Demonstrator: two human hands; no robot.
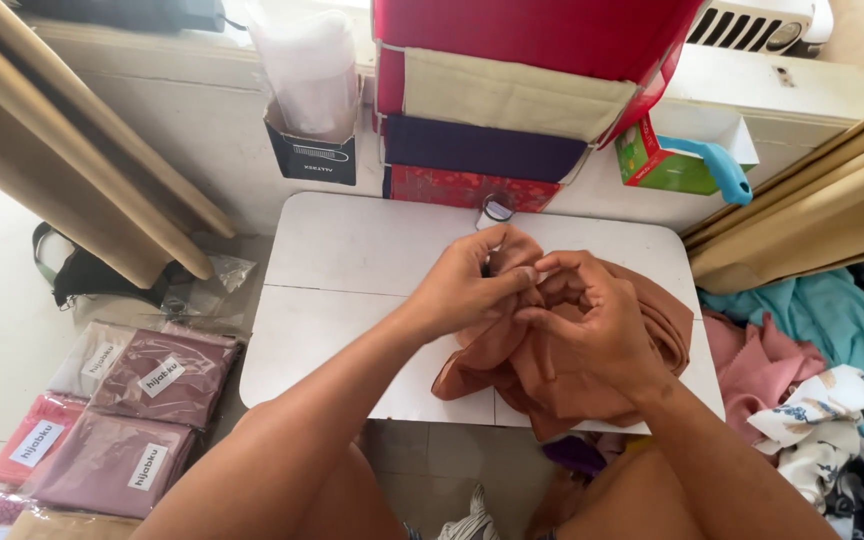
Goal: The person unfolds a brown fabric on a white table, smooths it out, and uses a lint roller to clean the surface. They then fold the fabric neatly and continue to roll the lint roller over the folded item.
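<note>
A rust-orange cloth (652, 330) lies bunched on the right half of a small white table (352, 260). My left hand (467, 285) pinches a fold of the cloth at its upper edge, fingers closed on the fabric. My right hand (592, 325) curls over the middle of the bundle and grips it too, fingertips meeting those of the left hand. Part of the cloth hangs over the table's near edge.
Stacked fabric boxes in red, beige and purple (492, 100) stand behind the table, beside a dark box of clear bags (312, 110) and a green box (667, 160). Packaged cloths (142, 400) lie on the floor at left; loose clothes (812, 350) pile at right.
</note>
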